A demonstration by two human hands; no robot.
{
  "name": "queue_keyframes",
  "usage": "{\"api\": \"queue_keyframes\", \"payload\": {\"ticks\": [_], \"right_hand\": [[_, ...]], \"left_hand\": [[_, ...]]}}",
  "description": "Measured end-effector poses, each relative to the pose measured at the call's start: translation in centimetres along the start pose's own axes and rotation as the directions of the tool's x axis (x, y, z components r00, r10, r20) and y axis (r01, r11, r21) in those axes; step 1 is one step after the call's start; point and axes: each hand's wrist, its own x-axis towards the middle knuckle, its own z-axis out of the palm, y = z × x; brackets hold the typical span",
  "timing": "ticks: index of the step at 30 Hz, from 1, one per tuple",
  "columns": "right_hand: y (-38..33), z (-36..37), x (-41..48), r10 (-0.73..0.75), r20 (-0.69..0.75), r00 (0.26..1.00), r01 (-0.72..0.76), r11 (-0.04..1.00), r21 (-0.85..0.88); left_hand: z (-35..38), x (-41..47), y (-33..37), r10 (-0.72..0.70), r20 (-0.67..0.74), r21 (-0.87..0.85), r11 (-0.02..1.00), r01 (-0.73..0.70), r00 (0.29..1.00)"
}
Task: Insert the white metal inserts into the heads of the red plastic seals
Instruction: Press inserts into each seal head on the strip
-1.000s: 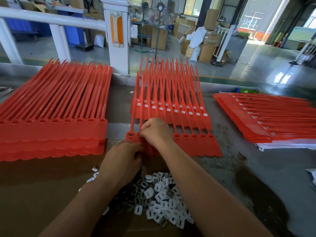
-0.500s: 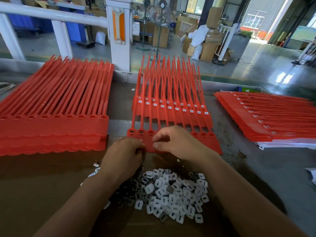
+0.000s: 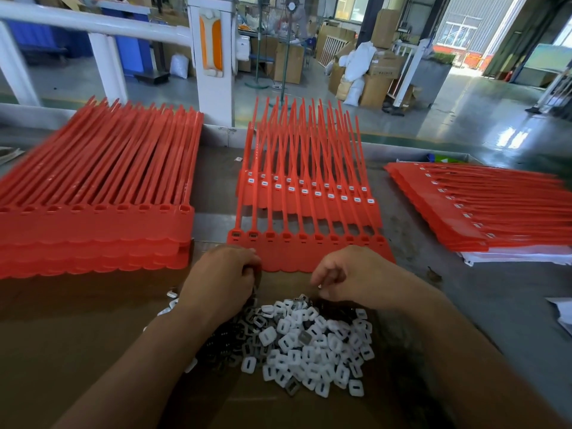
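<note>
At centre frame, the front row of red seals (image 3: 309,243) seems to have two heads filled at its left, the rest empty. The insert pile (image 3: 309,339) lies below. Fingers of the left hand (image 3: 221,280) and right hand (image 3: 349,274) are curled; whether they hold anything is unclear.

1. A white railing (image 3: 93,24) and a white post (image 3: 213,88) with orange strips are seen nearest.
2. A glossy grey floor (image 3: 464,119) is lit by daylight from windows (image 3: 458,27) at the right.
3. Cardboard boxes (image 3: 382,68), white sacks (image 3: 359,61) and a standing fan (image 3: 291,7) are grouped mid-hall.
4. Blue bins (image 3: 136,54) are placed at the left.
</note>
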Motion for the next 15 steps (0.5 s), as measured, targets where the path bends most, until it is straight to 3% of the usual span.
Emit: {"api": "queue_keyframes", "payload": {"ticks": [4, 15], "right_hand": [[0.3, 0.0, -0.3, 0.040, 0.091, 0.995, -0.040, 0.999, -0.005], [0.0, 0.6, 0.0, -0.026, 0.052, 0.998, 0.028, 0.999, -0.038]], "left_hand": [[-0.1, 0.0, 0.0, 0.001, 0.000, -0.002, 1.000, -0.001, 1.000], [0.0, 0.0, 0.0, 0.005, -0.005, -0.001, 1.000, -0.005, 1.000]]}}
